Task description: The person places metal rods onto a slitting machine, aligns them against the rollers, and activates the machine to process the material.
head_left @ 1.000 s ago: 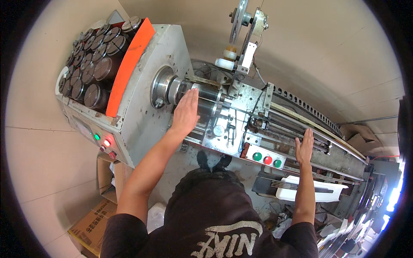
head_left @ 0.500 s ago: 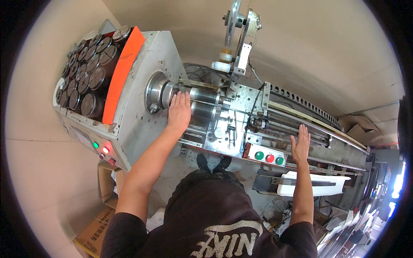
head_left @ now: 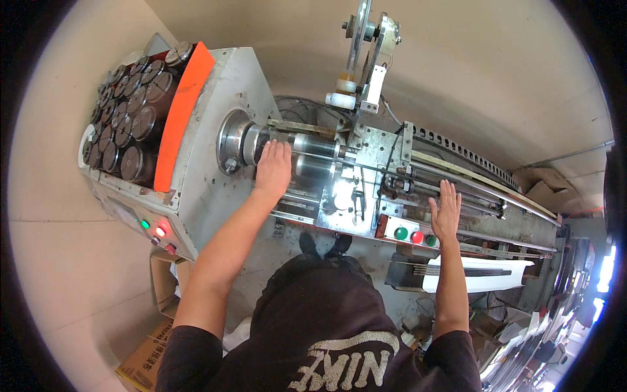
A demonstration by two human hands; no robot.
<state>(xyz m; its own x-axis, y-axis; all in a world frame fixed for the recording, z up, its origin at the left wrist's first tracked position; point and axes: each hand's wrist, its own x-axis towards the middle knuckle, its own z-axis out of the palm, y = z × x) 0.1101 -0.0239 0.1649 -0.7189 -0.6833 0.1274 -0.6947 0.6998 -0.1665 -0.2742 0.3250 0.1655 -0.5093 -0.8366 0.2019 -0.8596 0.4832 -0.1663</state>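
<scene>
My left hand [head_left: 273, 171] lies flat with straight fingers over a thin metal rod [head_left: 366, 166], just right of the machine's round steel chuck [head_left: 236, 142]. My right hand [head_left: 446, 212] is further along the same rod, fingers stretched out and thumb apart, its fingertips at the rod. Whether the palms press on the rod is hidden. Between the hands, the rod crosses a metal carriage plate [head_left: 349, 196]. A panel with two green buttons and a red one [head_left: 410, 234] sits on the carriage's near edge.
Dark cylinders [head_left: 139, 163] fill the top of the grey headstock [head_left: 209, 150] behind an orange strip [head_left: 185, 111]. An upright arm with a pulley [head_left: 390, 31] rises from the carriage. Thin rods lie on a white tray [head_left: 516, 279]. Cardboard boxes [head_left: 145, 359] stand at lower left.
My right hand has moved left along the rod, towards the button panel. The carriage with its buttons appears slightly further right of the headstock. My left hand stays near the chuck.
</scene>
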